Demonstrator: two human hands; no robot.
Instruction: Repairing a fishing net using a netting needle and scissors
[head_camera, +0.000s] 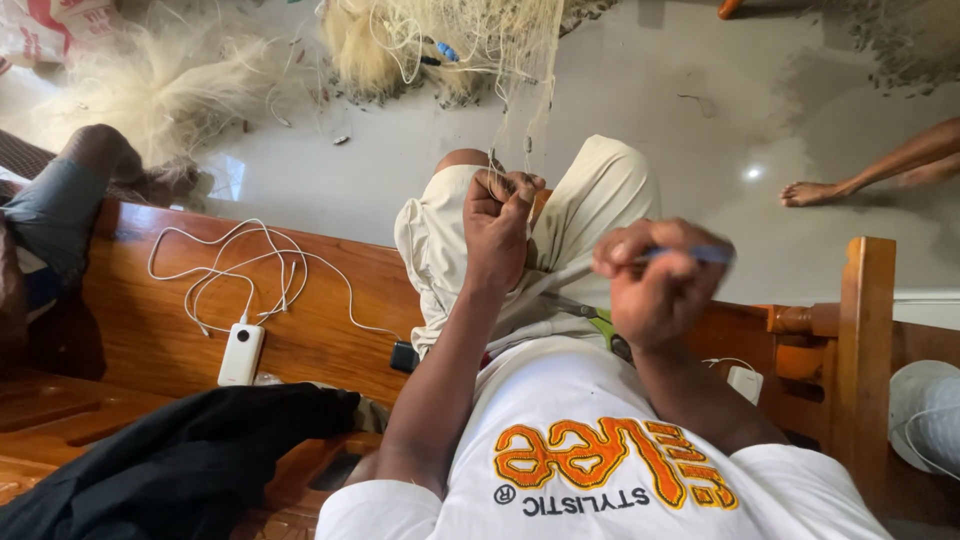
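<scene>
So from the left: a white power bank (241, 353) sits on the wooden bench (330, 330) with its white cable (245, 270) looped loose above it, and a dark cloth (190, 455) is bunched up on the seat edge. All parked off to the side, clear of the work.

The left hand (497, 228) is closed in a fist around a pinch of pale fishing net (510, 95), held over the raised knee. The strands run from the fist straight up and away to the heap of net on the floor (650, 100), so that stretch looks pulled taut, probably so the mesh stays open and steady.

The right hand (655, 285) is curled shut on a thin blue netting needle (700, 254), gripped near the middle like a pen. Its long axis lies nearly flat across the view, one end poking out right, the pale end angling down-left toward the lap below the fist. It's a bit motion-blurred, so I can't make out the tip.

A green-handled tool (600, 322) lies in the lap, close by.
</scene>
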